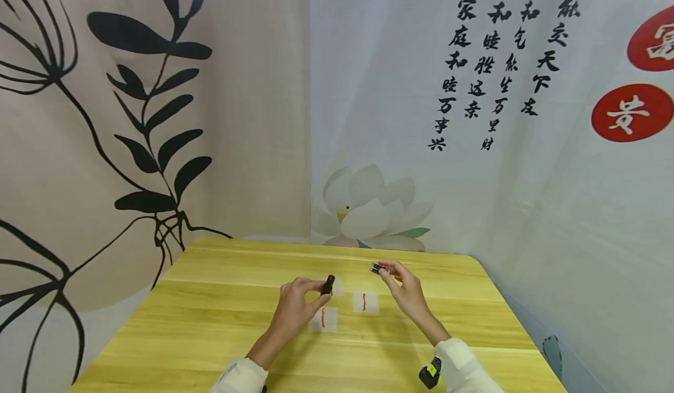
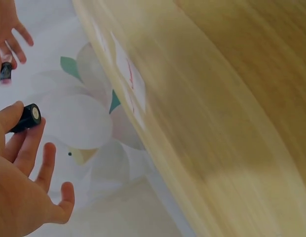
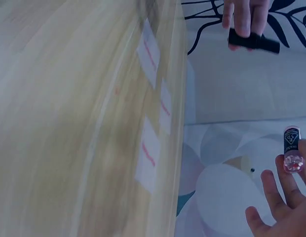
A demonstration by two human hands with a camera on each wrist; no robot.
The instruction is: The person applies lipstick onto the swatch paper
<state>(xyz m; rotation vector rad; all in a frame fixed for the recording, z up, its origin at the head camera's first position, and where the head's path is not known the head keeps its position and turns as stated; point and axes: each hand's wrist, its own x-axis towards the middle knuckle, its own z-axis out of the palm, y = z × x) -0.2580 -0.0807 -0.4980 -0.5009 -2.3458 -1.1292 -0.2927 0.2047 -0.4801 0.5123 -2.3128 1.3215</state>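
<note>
My left hand [image 1: 295, 306] is raised over the table and pinches a black lipstick [image 1: 327, 286] between thumb and fingers. It stands tilted in the head view, reddish at the top; a pale round sticker shows on its end in the left wrist view. To the right, my right hand [image 1: 408, 293] holds a short dark tube [image 1: 376, 268] by thumb and fingertips. In the right wrist view this tube [image 3: 291, 148] has a pale logo and a clear, pinkish, speckled end. The two pieces are apart. Below the hands lie white paper squares [image 1: 365, 302] with red strokes.
The yellow wood-grain table [image 1: 210, 323] ends at a far edge before a printed cloth backdrop [image 1: 253, 147] with plants, a lotus and writing. One paper square [image 1: 327, 320] lies closest to me, and another is partly behind the lipstick. A black device [image 1: 430, 372] is on my right wrist.
</note>
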